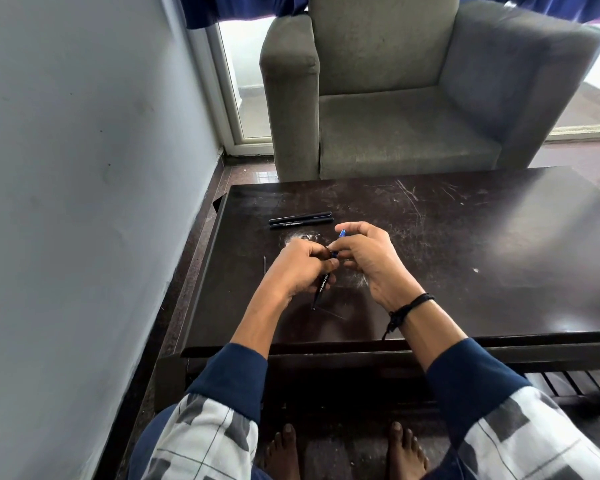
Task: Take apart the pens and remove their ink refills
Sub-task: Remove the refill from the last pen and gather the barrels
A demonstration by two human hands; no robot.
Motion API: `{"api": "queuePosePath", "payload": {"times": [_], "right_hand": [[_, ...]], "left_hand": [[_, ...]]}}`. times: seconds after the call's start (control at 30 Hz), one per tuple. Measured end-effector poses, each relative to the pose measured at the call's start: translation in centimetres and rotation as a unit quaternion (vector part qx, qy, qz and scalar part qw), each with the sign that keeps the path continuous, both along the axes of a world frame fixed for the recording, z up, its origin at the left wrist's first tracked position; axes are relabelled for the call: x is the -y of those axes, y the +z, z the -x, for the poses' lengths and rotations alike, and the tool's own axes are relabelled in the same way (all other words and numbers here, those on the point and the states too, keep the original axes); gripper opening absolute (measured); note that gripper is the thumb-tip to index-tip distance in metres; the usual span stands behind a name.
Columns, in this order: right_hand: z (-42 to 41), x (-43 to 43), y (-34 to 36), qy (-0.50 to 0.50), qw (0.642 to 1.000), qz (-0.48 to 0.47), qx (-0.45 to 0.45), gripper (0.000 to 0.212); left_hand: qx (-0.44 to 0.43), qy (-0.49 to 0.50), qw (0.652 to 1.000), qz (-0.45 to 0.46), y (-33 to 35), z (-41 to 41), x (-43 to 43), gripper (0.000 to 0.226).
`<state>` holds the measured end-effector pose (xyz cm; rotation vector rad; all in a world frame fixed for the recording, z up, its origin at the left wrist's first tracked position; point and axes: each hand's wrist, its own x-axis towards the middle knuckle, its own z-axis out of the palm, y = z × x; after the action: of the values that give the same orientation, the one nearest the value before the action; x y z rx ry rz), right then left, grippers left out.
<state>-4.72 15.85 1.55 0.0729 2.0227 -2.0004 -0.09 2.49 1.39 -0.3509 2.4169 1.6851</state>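
Two pinches on one pen, left grip and right grip, above scratched table before armchair.

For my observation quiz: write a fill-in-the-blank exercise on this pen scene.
Side by side on the table, ___ black pens lie untouched.
The left hand grips a ___ pen barrel.
The right hand pinches a ___ pen piece.
A black cord circles the ___ wrist.
Missing: two, black, blue, right.

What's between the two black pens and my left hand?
Only a whitish smudge on the dark table separates the pens from the left hand, in the head view.
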Motion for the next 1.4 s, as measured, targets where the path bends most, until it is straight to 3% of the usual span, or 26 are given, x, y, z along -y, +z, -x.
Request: {"api": "queuePosePath", "payload": {"times": [0.47, 0.8, 1.2, 1.3, 1.4], "right_hand": [[0.0, -0.2, 0.1, -0.028, 0.999, 0.029, -0.008, 0.030], [0.3, -0.9, 0.8, -0.123, 0.989, 0.074, -0.023, 0.036], [1.0, -1.8, 1.1, -0.199, 0.975, 0.091, -0.033, 0.037], [1.2, -2.0, 1.0, -0.197, 0.978, 0.059, -0.035, 0.038], [1.4, -2.0, 0.4, -0.121, 0.991, -0.047, -0.036, 0.041]], "left_hand": [[-0.010, 0.003, 1.000, -0.009, 0.1, 0.0, -0.2, 0.009], [0.005, -0.009, 1.000, 0.010, -0.4, 0.3, -0.2, 0.006], [-0.002, -0.039, 0.999, 0.030, -0.3, 0.1, -0.4, 0.018], [-0.017, -0.011, 0.999, 0.050, -0.8, 0.4, -0.1, 0.019], [-0.039, 0.022, 0.997, 0.064, -1.0, 0.5, 0.1, 0.017]]}}
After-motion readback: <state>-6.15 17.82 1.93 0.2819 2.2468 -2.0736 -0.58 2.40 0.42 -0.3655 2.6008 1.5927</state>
